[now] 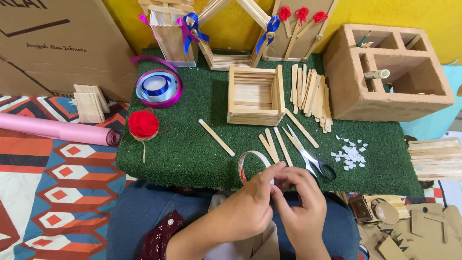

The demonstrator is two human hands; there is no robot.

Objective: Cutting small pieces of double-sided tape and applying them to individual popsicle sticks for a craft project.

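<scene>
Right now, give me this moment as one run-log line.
left hand: pinching tape roll | right hand: on tape end | scissors: on green mat | stick box: beyond

Green mat (192, 144): rough, matt artificial turf; on it a small box (254, 95) and loose flat sticks (310, 94) of pale, smooth bare wood. Far right block (385, 98) looks coarse, matt, brick-like; scissors (310, 159) have shiny metal blades, and the ribbon spool (159, 87) is glossy satin. Red ball (143, 124) is fuzzy yarn; tape ring (250, 161) held by both hands looks glossy.

A home craft corner: patterned floor mat (43, 192), craft sticks (310, 94), ribbon spools (159, 87).
</scene>
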